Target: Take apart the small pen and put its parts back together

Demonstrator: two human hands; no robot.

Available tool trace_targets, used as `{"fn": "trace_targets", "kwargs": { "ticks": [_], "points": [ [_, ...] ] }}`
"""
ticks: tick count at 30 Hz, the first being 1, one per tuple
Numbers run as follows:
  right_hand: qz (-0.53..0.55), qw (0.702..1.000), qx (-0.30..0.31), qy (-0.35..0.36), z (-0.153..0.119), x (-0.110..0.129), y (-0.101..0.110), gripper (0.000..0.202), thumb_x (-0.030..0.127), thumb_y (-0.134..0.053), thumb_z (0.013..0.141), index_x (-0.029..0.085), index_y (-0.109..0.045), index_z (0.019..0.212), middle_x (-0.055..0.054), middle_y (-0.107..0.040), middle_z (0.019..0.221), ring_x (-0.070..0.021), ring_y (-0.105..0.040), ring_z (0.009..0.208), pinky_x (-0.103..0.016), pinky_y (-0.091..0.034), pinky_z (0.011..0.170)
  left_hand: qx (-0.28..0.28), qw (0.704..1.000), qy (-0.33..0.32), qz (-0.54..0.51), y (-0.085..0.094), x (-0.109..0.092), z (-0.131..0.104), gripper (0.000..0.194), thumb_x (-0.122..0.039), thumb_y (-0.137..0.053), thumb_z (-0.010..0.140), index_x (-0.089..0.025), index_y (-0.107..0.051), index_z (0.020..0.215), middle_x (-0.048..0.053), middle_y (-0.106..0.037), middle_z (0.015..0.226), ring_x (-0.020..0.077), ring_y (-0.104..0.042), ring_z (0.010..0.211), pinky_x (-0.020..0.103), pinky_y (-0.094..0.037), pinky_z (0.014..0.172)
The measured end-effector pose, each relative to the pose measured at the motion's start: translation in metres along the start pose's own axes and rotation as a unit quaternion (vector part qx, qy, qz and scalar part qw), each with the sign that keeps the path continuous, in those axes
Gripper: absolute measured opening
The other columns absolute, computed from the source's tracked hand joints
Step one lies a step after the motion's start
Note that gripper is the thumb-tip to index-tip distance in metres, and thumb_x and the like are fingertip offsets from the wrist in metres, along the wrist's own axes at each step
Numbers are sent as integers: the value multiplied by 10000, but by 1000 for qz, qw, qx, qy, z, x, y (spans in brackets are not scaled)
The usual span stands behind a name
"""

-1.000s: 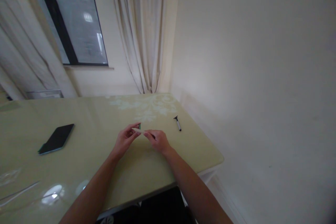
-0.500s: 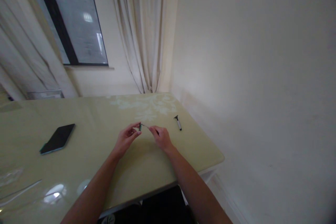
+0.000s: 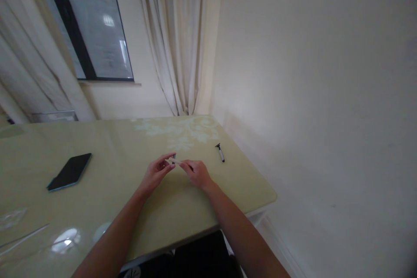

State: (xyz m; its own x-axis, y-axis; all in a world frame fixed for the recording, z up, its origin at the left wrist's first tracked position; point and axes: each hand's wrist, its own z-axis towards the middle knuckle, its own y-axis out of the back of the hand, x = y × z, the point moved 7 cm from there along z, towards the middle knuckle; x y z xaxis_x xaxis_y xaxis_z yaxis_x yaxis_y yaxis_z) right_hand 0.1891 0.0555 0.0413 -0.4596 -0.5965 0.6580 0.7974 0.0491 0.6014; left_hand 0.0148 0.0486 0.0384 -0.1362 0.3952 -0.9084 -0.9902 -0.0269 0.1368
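Observation:
My left hand (image 3: 155,173) and my right hand (image 3: 196,173) meet fingertip to fingertip just above the pale green glossy table (image 3: 137,208). Between them they pinch a small object (image 3: 174,159), greenish at its top end and too small to identify. A razor (image 3: 220,152) with a black head and a light handle lies on the table to the right of my right hand, a short way off. Both forearms reach in from the lower edge of the picture.
A dark phone (image 3: 69,171) lies flat at the left of the table. Clear plastic wrapping (image 3: 19,234) rests near the left front corner. A cream wall runs close along the table's right side. Curtains (image 3: 177,39) and a window (image 3: 94,21) stand behind.
My two hands drew slightly apart half a second ago and are now back together on the small object. The phone and the razor have not moved.

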Motion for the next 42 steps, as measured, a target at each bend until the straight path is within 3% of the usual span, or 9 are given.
{"fn": "trace_targets", "kwargs": {
  "ticks": [6, 11, 16, 21, 26, 31, 36, 42],
  "points": [
    [-5, 999, -40, -26, 0, -4, 6, 528, 536, -389, 1056, 195, -788, 996, -29, -712, 740, -145, -593, 652, -225, -370, 622, -23, 1000, 1, 9, 4, -2, 0, 516, -465, -794, 780, -199, -738, 1218, 41, -690, 839, 155, -604, 690, 267, -503, 655],
    [10, 1000, 7, 2, 0, -2, -2, 521, 555, -406, 1047, 203, -789, 1027, -12, -692, 723, -134, -570, 637, -220, -360, 608, -20, 1000, 11, -11, 5, 1, 0, 523, -466, -790, 789, -206, -730, 1239, 39, -688, 859, 160, -612, 729, 277, -503, 704],
    [15, 998, -53, -22, 0, -8, 5, 528, 553, -402, 1050, 197, -786, 980, -22, -695, 740, -144, -593, 667, -224, -373, 633, -27, 999, 10, -22, 5, 0, -1, 513, -456, -798, 782, -218, -734, 1232, 37, -684, 866, 150, -591, 703, 268, -488, 672],
    [28, 1000, -1, 10, 1, -3, -2, 518, 559, -417, 1042, 199, -789, 1008, -10, -684, 727, -135, -574, 653, -217, -370, 628, -13, 1000, 17, -13, 2, 1, 0, 522, -460, -800, 775, -204, -733, 1225, 27, -672, 818, 156, -606, 709, 275, -499, 687],
    [19, 998, -59, -27, 0, -6, 7, 538, 549, -397, 1052, 182, -786, 985, -22, -684, 721, -139, -570, 644, -227, -359, 614, -20, 1000, 10, -22, 2, 2, 0, 505, -453, -813, 763, -204, -744, 1197, 21, -668, 796, 148, -588, 686, 265, -489, 666],
    [33, 999, 12, 9, 0, -1, -4, 494, 539, -442, 1041, 193, -791, 997, 0, -670, 706, -125, -555, 633, -219, -339, 601, 13, 999, 20, -21, -3, 5, 0, 534, -459, -801, 775, -189, -728, 1229, 18, -664, 762, 160, -591, 688, 265, -476, 657],
    [21, 998, -45, -31, 1, -11, 3, 528, 544, -425, 1044, 173, -787, 950, -15, -662, 698, -133, -555, 639, -228, -331, 603, -15, 1000, 23, -14, 1, 3, 0, 514, -452, -808, 760, -181, -740, 1191, 10, -651, 782, 145, -569, 681, 253, -450, 652],
    [52, 999, -2, -4, 1, -8, -3, 528, 565, -433, 1036, 182, -794, 995, -9, -652, 691, -131, -540, 627, -227, -332, 601, -12, 999, 31, -23, 2, 3, -1, 547, -448, -805, 768, -181, -725, 1238, 4, -635, 758, 141, -558, 680, 252, -444, 660]
  ]
}}
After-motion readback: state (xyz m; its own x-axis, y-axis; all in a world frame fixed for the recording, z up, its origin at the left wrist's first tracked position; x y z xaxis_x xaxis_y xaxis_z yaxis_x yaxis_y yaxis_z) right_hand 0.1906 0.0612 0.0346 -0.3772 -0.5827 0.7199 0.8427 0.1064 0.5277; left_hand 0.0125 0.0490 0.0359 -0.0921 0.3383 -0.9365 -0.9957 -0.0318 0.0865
